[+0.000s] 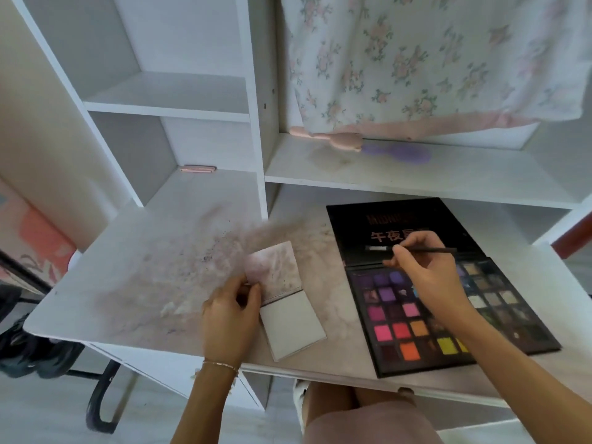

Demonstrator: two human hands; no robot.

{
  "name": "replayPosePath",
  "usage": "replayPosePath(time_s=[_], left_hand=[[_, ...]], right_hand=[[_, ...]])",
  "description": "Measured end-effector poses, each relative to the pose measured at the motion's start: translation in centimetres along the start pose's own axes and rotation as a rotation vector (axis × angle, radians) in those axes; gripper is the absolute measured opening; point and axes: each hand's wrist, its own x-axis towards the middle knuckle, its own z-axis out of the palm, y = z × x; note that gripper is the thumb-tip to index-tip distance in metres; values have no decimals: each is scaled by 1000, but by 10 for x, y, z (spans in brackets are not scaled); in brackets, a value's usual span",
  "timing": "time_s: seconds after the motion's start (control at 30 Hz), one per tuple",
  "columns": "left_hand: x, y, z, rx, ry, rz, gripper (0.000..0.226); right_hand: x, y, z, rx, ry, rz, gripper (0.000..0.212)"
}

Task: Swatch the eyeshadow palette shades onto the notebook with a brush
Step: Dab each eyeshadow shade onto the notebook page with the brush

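From my head camera, my left hand [229, 310] pinches the left edge of the small open white notebook [282, 298] with curled fingers [253, 291]; the notebook lies on the stained white surface [144, 267], its upper page smudged with pinkish powder, its lower page plain; my right hand [426, 277] grips a thin black brush [416, 249], fingers closed round the handle, the pale tip pointing left and held above the hinge of the large black eyeshadow palette [448, 315]; the palette lies open just to the right of the notebook, its lid flat behind it, its pans showing purple, pink, red, orange, yellow and muted shades; on the white shelf [416, 177] behind lie a pink comb [326, 139] and a lilac hairbrush [400, 153], under a hanging floral cloth [432, 59]; a thin bracelet [221, 365] circles my left wrist.
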Motion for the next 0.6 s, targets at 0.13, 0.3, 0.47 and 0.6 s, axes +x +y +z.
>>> replayPosePath(time_s=[0.13,0.3,0.47,0.6], left_hand=[[-8,15,15,-21,1,30,4],[-20,33,39,-38,28,38,4],[-29,37,46,-124,65,-31,13],[-39,42,49,-101,50,-18,5]], right_hand=[[0,9,-8,7,-85,9,21],[7,20,-3,-109,-319,-18,32],[9,30,-5,-206,-507,-31,30],[9,32,-18,-163,-567,-21,28]])
